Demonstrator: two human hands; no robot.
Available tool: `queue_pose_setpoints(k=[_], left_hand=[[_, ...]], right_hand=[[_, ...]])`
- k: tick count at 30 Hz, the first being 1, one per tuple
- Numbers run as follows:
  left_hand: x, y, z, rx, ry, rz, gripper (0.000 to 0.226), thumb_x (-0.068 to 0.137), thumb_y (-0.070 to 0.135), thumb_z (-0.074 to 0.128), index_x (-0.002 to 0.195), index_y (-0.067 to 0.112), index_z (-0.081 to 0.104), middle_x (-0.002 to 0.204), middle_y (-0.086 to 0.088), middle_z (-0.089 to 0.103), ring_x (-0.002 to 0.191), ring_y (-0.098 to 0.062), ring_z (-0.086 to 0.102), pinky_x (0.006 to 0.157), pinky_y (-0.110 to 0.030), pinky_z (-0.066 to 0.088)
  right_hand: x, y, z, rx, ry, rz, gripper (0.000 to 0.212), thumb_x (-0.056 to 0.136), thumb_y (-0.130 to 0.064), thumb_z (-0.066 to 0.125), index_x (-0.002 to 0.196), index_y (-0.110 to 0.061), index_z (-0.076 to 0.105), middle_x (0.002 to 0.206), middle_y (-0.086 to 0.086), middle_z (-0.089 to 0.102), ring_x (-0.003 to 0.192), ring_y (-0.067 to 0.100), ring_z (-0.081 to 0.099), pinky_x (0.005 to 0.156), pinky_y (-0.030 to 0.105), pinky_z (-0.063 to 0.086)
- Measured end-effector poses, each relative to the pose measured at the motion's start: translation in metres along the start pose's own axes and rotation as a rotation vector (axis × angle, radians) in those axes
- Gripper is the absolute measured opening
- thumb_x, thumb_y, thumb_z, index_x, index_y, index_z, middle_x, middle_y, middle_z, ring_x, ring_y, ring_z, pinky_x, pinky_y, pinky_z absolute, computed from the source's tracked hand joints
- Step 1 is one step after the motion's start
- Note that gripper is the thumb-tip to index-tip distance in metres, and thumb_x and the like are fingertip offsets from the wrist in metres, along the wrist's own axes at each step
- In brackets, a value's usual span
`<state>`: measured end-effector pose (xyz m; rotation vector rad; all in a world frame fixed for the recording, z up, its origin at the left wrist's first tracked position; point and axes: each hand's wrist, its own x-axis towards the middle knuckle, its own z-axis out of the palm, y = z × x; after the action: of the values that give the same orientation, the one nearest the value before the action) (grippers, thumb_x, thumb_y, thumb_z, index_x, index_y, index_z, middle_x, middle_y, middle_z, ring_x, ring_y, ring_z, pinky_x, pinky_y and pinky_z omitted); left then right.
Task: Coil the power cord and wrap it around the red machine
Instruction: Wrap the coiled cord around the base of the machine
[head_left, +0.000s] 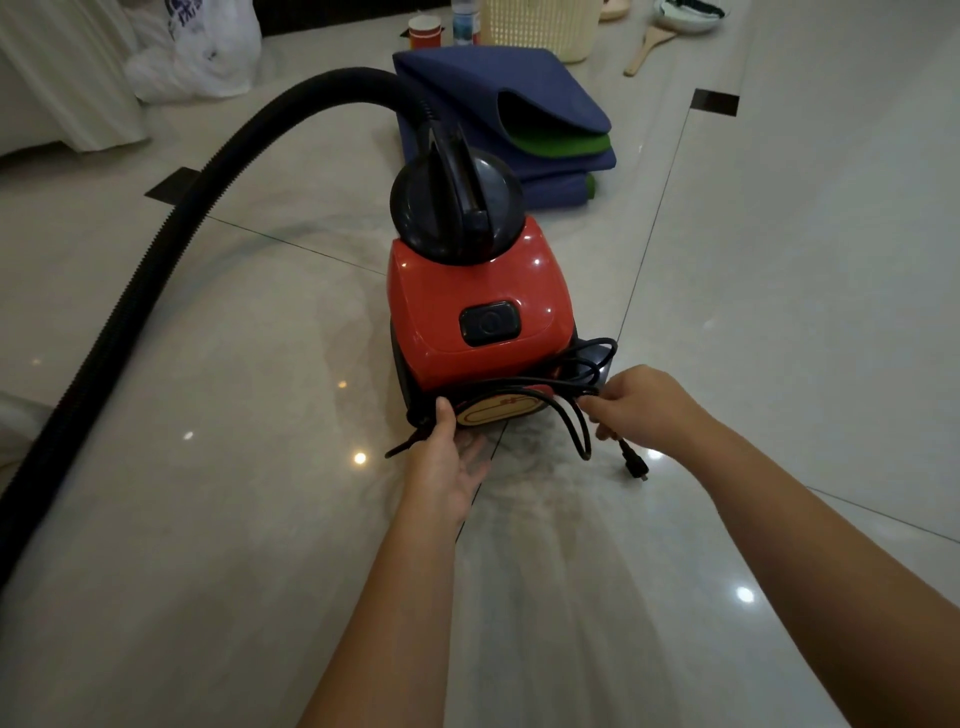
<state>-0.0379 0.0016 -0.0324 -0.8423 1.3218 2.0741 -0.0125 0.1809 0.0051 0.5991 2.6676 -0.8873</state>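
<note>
The red machine (467, 301), a small vacuum with a black domed top and a black switch, stands on the pale tiled floor. A black power cord (524, 385) runs across its near lower end, bunches in loops at its right side and hangs in a loop in front. The plug (635, 465) lies on the floor at the right. My right hand (644, 408) pinches the cord beside the machine's right corner. My left hand (447, 457) presses the cord against the machine's near left corner, thumb up and fingers spread.
A thick black ribbed hose (156, 249) arcs from the machine's top down the left side. Folded blue and green mats (498, 104) lie just behind the machine. Further back are a cream basket (535, 26), cups, a white bag (197, 52) and a wooden spoon (649, 49).
</note>
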Motion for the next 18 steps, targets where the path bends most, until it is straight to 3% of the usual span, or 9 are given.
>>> queue_pose_setpoints(k=[3,6,9,11,14,18], left_hand=[[-0.002,-0.003,0.000,0.125,0.002,0.026,0.061,0.093,0.046,0.040,0.137,0.004,0.040,0.138,-0.021,0.049,0.126,-0.031,0.052,0.097,-0.043,0.042],[-0.002,-0.002,0.000,0.226,0.052,0.073,0.057,0.093,0.048,0.039,0.130,0.007,0.047,0.120,-0.014,0.061,0.107,-0.026,0.062,0.084,-0.038,0.048],[-0.001,-0.002,-0.002,0.346,0.108,0.135,0.042,0.091,0.050,0.040,0.100,0.011,0.055,0.085,-0.003,0.067,0.077,-0.016,0.065,0.060,-0.027,0.041],[0.001,-0.002,-0.003,0.388,0.121,0.163,0.036,0.092,0.048,0.041,0.084,0.015,0.052,0.076,-0.005,0.066,0.070,-0.015,0.064,0.055,-0.025,0.036],[0.000,-0.004,-0.004,0.374,0.123,0.192,0.033,0.094,0.042,0.043,0.079,0.014,0.051,0.076,-0.006,0.065,0.068,-0.015,0.063,0.049,-0.019,0.038],[-0.002,-0.007,-0.007,0.338,0.156,0.281,0.032,0.098,0.032,0.040,0.078,0.011,0.054,0.074,-0.007,0.066,0.061,-0.014,0.061,0.034,-0.009,0.036]], right_hand=[[-0.004,-0.002,0.000,-0.030,0.145,-0.171,0.038,0.077,-0.044,0.065,0.089,-0.008,0.056,0.090,0.005,0.059,0.081,0.020,0.054,0.066,0.030,0.043],[-0.006,-0.001,0.007,-0.147,0.093,-0.317,0.052,0.070,-0.044,0.072,0.109,-0.017,0.052,0.112,0.000,0.050,0.104,0.018,0.044,0.084,0.027,0.040],[-0.001,0.002,0.011,-0.263,0.193,-0.363,0.044,0.076,-0.035,0.071,0.111,-0.014,0.057,0.117,0.005,0.055,0.110,0.024,0.045,0.086,0.026,0.036],[0.002,0.000,0.013,-0.265,0.242,-0.390,0.033,0.079,-0.029,0.068,0.106,-0.011,0.062,0.111,0.008,0.060,0.106,0.026,0.049,0.085,0.030,0.039],[0.005,-0.002,0.018,-0.157,0.323,-0.399,0.018,0.082,-0.018,0.064,0.095,-0.006,0.063,0.098,0.009,0.063,0.092,0.026,0.056,0.075,0.032,0.042],[0.005,-0.006,0.022,-0.072,0.399,-0.391,0.012,0.083,-0.008,0.060,0.093,-0.004,0.055,0.088,0.006,0.056,0.074,0.018,0.044,0.063,0.028,0.034]])
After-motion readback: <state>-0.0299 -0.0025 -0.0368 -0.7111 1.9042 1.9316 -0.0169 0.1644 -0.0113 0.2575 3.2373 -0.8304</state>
